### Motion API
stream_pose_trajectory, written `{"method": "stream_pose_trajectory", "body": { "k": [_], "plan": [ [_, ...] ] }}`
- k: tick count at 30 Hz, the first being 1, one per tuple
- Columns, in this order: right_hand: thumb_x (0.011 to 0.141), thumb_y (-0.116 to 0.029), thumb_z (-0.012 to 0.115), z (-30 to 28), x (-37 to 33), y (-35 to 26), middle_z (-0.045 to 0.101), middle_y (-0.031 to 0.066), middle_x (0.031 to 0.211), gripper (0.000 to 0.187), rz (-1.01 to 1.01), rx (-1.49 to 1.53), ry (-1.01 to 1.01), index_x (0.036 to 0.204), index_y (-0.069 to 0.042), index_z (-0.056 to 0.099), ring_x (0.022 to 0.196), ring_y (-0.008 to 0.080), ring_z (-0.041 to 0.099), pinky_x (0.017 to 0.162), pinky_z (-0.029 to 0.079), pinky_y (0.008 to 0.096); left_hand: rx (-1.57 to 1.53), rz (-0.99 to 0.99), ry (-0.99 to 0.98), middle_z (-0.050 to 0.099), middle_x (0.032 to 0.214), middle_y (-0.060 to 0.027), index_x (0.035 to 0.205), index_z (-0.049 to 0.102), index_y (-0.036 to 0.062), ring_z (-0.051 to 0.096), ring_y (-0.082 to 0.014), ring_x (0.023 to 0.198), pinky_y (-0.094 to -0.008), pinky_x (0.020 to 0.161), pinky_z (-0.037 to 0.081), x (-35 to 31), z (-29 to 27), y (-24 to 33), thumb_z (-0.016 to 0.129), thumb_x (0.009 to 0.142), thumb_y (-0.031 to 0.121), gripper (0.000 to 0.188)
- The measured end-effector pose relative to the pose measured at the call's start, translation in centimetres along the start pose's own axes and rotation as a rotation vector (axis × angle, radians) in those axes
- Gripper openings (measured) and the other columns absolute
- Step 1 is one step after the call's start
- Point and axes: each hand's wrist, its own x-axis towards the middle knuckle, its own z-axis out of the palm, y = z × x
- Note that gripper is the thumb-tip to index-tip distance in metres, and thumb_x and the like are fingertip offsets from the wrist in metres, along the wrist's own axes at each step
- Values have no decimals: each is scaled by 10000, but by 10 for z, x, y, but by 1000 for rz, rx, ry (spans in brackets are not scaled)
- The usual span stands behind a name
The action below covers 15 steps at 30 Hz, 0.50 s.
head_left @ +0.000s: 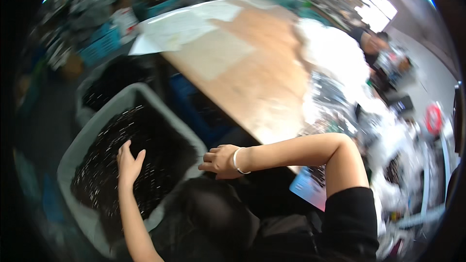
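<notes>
A large grey-green bin stands at the left, filled with many small dark pieces that glint; motion blur hides their exact kind. Over the pieces is my left hand, thumb and fingers apart, with nothing visible in it. My right hand, with a white bangle at the wrist, reaches across to the bin's right rim. Its fingers are loosely spread and slightly bent, and no held thing shows. Whether they touch the rim I cannot tell.
A wooden table with pale sheets lies ahead. Clear plastic bags crowd its right side. Behind my bin are a second bin of dark pieces and a blue crate. Another person is at the far right.
</notes>
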Motion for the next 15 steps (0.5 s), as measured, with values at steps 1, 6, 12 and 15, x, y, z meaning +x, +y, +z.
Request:
{"method": "stream_pose_trajectory", "body": {
  "k": [1, 6, 12, 15],
  "plan": [
    [802, -306, 642, -7, -18, -11, 545, 156, 1092, 524, 52, 86, 57, 1235, -71, 464, 1048, 320, 538, 883, 453, 404, -2, 80, -13, 431, 1311, -219, 1293, 400, -14, 394, -363, 1229, -424, 1038, 312, 2, -14, 18, 638, 818, 265, 601],
    [788, -173, 663, 84, -301, -67, 598, 109, 985, 404, 637, 278, 594, 1169, -108, 546, 904, 293, 589, 784, 491, 379, -208, 494, -220, 475, 1274, -211, 1272, 444, 0, 479, -352, 1155, -409, 940, 408, -67, 48, 218, 646, 815, 231, 550],
    [798, -101, 639, 203, -422, -184, 631, 127, 855, 173, 1324, 581, 1156, 952, -28, 612, 763, 243, 646, 676, 522, 333, -162, 1412, -321, 516, 1207, -210, 1208, 481, -3, 470, -371, 1134, -422, 968, 382, -166, 142, 387, 704, 748, 255, 573],
    [788, -112, 647, 230, -401, -185, 620, 115, 832, 138, 1214, 331, 1199, 910, -51, 627, 758, 281, 619, 669, 504, 338, 217, 1541, -313, 445, 1309, -158, 1285, 444, 84, 360, -350, 1256, -475, 1028, 309, -196, 192, 419, 752, 684, 371, 734]
  ]
}}
